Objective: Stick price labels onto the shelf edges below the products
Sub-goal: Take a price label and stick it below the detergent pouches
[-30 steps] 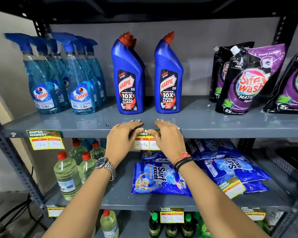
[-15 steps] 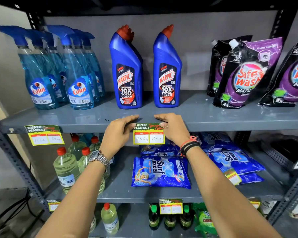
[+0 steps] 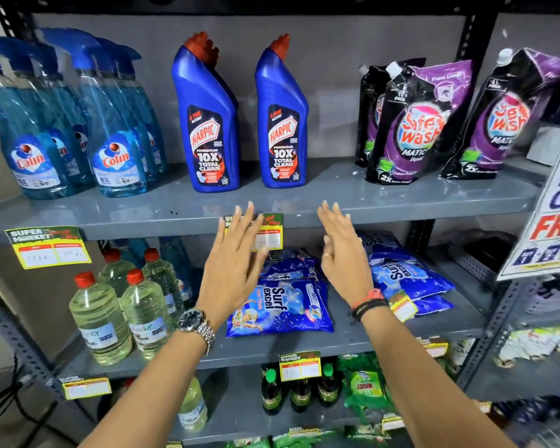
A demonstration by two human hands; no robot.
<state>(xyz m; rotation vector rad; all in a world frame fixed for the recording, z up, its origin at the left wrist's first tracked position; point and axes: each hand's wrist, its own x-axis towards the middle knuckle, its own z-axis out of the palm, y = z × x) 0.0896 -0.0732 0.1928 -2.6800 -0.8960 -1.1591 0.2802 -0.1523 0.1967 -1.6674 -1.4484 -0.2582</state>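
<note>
A yellow and green price label hangs on the grey shelf edge below two blue Harpic bottles. My left hand is open with fingers spread, in front of the label's left part and hiding it. My right hand is open too, to the right of the label and apart from it. Neither hand holds anything. Another label sticks on the same edge below the Colin spray bottles.
Purple Safewash pouches stand at the shelf's right. Below are clear bottles with red caps and blue Surf Excel packs. A loose label lies on that lower shelf. A promo sign juts in at the right.
Both hands have let go of the label under the Harpic bottles and pulled back from the shelf edge with fingers spread. The label stays stuck. The view has shifted right.
</note>
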